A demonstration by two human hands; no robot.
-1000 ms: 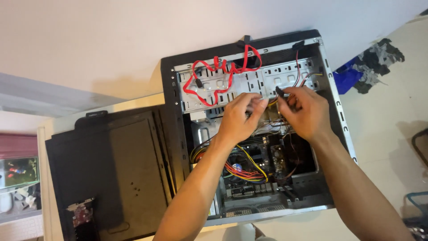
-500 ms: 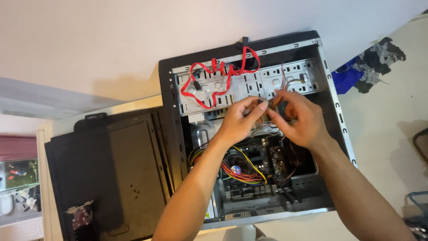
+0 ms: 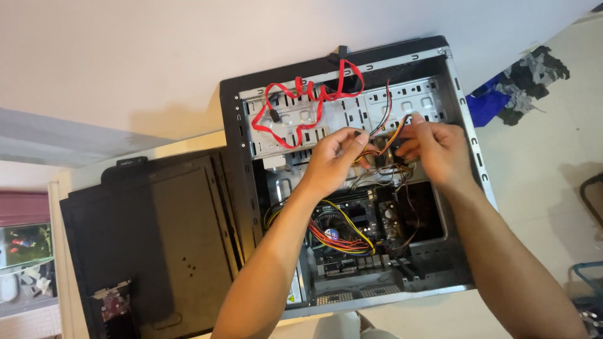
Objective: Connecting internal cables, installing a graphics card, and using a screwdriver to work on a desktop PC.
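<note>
My left hand and right hand pinch the limp bundle of yellow, black and red power wires; light, pliable, best gripped at its plug

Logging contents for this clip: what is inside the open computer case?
Inside the computer case: a looped red cable, the metal drive cage, a circuit board with fan and coloured wires. The left hand and right hand cover the wire bundle they pinch.
</note>
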